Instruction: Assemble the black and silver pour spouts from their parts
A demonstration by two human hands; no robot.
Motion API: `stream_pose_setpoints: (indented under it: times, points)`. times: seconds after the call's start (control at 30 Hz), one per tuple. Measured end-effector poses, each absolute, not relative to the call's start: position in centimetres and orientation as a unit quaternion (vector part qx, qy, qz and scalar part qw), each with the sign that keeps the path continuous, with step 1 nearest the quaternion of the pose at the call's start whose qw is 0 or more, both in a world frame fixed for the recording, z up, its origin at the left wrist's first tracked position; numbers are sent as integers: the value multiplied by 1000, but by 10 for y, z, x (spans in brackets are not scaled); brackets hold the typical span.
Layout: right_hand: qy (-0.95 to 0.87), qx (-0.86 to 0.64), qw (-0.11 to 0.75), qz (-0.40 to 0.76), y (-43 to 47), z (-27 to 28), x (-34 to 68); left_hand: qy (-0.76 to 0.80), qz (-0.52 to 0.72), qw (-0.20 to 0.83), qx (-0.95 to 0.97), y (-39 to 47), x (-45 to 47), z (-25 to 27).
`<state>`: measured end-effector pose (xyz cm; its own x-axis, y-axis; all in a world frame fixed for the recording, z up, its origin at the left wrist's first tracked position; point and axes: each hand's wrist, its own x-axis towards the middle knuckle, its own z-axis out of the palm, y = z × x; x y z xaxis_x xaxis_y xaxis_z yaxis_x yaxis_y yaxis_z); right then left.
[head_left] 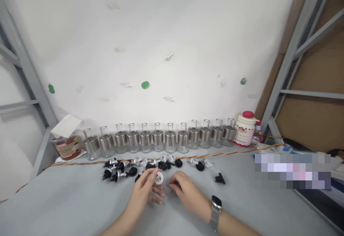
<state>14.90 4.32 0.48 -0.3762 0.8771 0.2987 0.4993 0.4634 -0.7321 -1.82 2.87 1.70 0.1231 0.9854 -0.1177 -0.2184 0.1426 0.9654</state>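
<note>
A pourer top with a round, pale rim is gripped by the left hand between thumb and forefinger, above the worktop; the lower fingers are left spread. The pourer top is presented at the right-hand edge of that grip, in the gap between the two hands. By the right hand it is faced from just beside, a little to the left of and above its fingertips, with a narrow space left between. The right hand's fingers are curled in toward the thumb; whether anything small is pinched there cannot be told.

Because the rim is shown as a near circle, the long axis is judged to be pointed roughly along the line of sight rather than across toward the right hand; the stem is not clearly made out.

Beyond the left hand, loose pourer spouts are scattered, with the row of glass bottles set behind. A ribbed black stopper is placed well to the right, nearer the right hand.
</note>
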Motion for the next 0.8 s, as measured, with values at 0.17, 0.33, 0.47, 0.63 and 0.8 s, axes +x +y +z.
stream_pose_setpoints:
  times: [0.17, 0.33, 0.47, 0.63, 0.8]
  points:
    - [-690, -428, 412, 415, 51, 1, 151, 460, 506, 583, 439, 27, -15, 16]
    - [-617, -396, 440, 518, 53, 0, 148, 455, 513, 584, 435, 24, -15, 18]
    - [-603, -402, 457, 515, 53, 5, 149, 453, 499, 601, 430, 24, -15, 20]
    - [-614, -371, 499, 486, 39, 16, 148, 440, 517, 613, 404, 26, -14, 16]
    - [-663, -321, 497, 459, 16, 26, 140, 463, 519, 567, 442, 19, -11, 19]
